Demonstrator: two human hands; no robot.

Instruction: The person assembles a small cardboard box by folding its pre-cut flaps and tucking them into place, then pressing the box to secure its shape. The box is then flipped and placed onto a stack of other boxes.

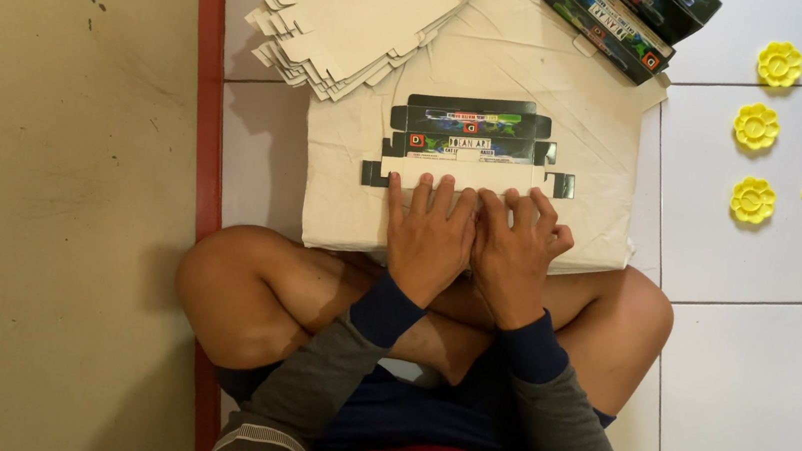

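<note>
White tile floor (757,367) — both hands, left (430,239) and right (516,254), flat, fingers spread, pressing unfolded carton (470,148) — gripping nothing.

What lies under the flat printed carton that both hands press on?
Under the flat carton lies a creased white sheet. The left hand and right hand cover its near edge.

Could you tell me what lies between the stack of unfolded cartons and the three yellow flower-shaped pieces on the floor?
In the head view, folded dark boxes lie between the stack and the yellow pieces.
</note>
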